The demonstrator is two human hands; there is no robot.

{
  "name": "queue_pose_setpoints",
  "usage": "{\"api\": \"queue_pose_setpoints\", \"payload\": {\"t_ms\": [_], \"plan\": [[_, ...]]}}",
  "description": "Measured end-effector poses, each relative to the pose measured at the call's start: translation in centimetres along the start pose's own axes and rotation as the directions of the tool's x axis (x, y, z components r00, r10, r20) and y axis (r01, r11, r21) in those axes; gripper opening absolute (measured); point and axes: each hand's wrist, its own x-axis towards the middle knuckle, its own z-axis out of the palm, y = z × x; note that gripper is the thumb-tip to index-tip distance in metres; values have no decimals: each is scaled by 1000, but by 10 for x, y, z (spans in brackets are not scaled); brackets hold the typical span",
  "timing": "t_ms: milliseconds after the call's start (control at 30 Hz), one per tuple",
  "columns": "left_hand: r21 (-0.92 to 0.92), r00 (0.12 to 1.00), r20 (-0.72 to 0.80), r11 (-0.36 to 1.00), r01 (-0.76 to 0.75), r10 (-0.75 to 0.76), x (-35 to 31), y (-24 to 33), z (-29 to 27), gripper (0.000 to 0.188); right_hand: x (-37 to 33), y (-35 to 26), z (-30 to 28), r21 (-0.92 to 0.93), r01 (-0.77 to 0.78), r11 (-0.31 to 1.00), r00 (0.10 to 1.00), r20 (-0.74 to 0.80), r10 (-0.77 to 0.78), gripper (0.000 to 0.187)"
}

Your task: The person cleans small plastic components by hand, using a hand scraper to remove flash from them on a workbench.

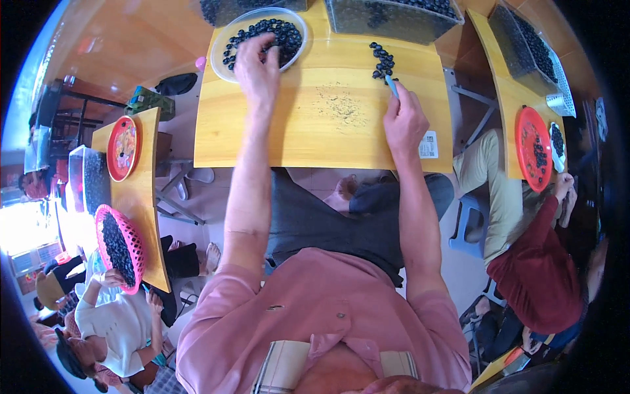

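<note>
My left hand is over a round, whitish translucent bowl at the far left of the wooden table. Its thumb and fingers are apart, and the fingertips reach among dark, round, berry-like pieces. I see nothing gripped there. Farther right, my right hand is closed around a slim light-blue tool, whose tip points away from me. That tip reaches the near end of a short cluster of the same dark pieces. Small tan crumbs are scattered between my hands.
Clear bins of dark pieces line the table's far edge. A white printed label lies at the right. Co-workers sit at side tables, with a pink basket on the left and a red tray on the right.
</note>
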Motion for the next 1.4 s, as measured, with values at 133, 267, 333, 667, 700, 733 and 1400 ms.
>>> {"api": "queue_pose_setpoints", "payload": {"t_ms": [133, 267, 333, 667, 700, 733, 1400], "plan": [[59, 974, 196, 990, -128, 114, 14, 22, 13, 30, 4, 15, 3, 92, -81, 992, 993, -83, 89, 22], [-112, 850, 526, 993, 25, 38, -18, 63, 58, 27, 5, 13, 3, 95, -148, 984, 986, -62, 154, 22], [-133, 838, 544, 991, 33, 46, -31, 82, 78, 29, 4, 13, 2, 83, -156, 984, 986, -53, 160, 22], [-170, 807, 547, 974, -153, 222, -47, 80, 112, 23, 3, 9, 3, 70, -127, 989, 990, -48, 130, 21], [-190, 821, 538, 976, -104, 192, -47, 80, 110, 22, 3, 10, 4, 74, -111, 991, 992, -54, 115, 21], [-213, 831, 531, 975, -57, 164, -46, 82, 106, 21, 3, 12, 3, 75, -97, 992, 993, -61, 102, 20], [-403, 872, 457, 834, 377, -174, -71, 72, 60, 23, -5, -3, 0, -109, 273, 956, 960, 89, -264, 33]]}}
